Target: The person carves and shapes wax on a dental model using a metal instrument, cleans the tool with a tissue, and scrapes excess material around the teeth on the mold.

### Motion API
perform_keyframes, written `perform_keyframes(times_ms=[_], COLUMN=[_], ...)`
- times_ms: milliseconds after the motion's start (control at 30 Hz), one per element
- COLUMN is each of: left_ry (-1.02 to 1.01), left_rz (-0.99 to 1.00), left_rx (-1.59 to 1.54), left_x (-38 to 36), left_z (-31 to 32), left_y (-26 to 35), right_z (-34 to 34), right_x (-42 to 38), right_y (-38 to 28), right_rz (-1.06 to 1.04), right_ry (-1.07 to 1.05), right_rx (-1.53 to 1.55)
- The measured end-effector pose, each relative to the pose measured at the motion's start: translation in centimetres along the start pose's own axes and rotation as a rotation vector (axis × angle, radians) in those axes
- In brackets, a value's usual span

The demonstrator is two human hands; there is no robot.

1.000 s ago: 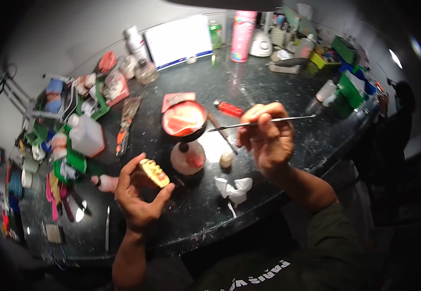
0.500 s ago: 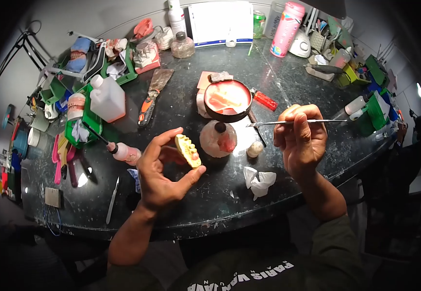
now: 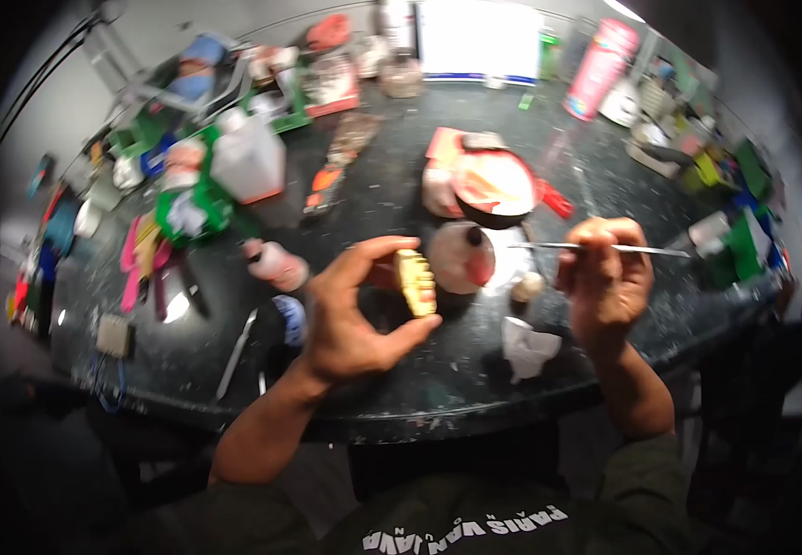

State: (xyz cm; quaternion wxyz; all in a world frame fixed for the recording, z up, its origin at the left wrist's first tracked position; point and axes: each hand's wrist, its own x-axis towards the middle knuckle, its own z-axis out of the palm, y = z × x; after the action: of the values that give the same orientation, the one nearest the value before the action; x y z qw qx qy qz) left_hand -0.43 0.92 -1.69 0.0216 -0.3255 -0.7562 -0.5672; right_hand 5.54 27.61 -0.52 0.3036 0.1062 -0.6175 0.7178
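My left hand point(image 3: 350, 319) grips a yellow dental cast point(image 3: 416, 283) by its ends, between thumb and fingers, with the row of teeth facing right. In my right hand point(image 3: 607, 287) a thin metal dental instrument point(image 3: 541, 245) is pinched, lying nearly level with its tip pointing left. Between the hands stands a round glass bottle with a dark top point(image 3: 462, 259), reddish inside. Beyond it, a round dark pan point(image 3: 495, 185) holds red and pink wax-like material. A small pale round jar point(image 3: 526, 287) and crumpled white tissue point(image 3: 530, 347) are near my right hand.
A white plastic bottle point(image 3: 246, 162), an orange-handled scraper point(image 3: 334, 171) and a pink-liquid bottle point(image 3: 278, 266) stand or lie leftward. A knife-like tool point(image 3: 237, 354) lies near the front edge. Green bins point(image 3: 199, 217) and a pink tumbler point(image 3: 601, 69) are farther off.
The camera view has turned, so the bench appears shifted right and is blurred. The cast now looks more upright in my left hand. Both hands keep their holds.
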Motion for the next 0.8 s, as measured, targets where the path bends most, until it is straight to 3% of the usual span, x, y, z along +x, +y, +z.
perform_keyframes(times_ms=[67,233,267,367,533,800], left_ry=[-0.017,-0.316,-0.389,-0.481,-0.433,-0.130], left_rz=[0.062,-0.181,-0.229,-0.130,-0.025,-0.131], left_rx=[0.032,-0.279,-0.252,-0.068,0.059,0.178], left_x=[0.2,0.0,-0.1,0.4,0.2,0.0], left_z=[-0.3,-1.5,-1.9,-2.4,-2.1,-2.2], left_y=[0.1,0.0,0.1,0.6,-0.7,-1.8], right_z=[0.0,0.2,0.3,0.7,0.6,0.3], right_x=[0.1,-0.2,-0.3,-0.7,-0.5,-0.7], right_y=[0.0,0.0,-0.2,-0.2,-0.4,-0.6], right_rz=[-0.019,-0.140,-0.152,-0.147,-0.235,-0.310], right_ry=[-0.025,-0.086,-0.092,-0.092,-0.229,-0.225], right_rx=[-0.022,-0.128,-0.153,-0.205,-0.316,-0.364])
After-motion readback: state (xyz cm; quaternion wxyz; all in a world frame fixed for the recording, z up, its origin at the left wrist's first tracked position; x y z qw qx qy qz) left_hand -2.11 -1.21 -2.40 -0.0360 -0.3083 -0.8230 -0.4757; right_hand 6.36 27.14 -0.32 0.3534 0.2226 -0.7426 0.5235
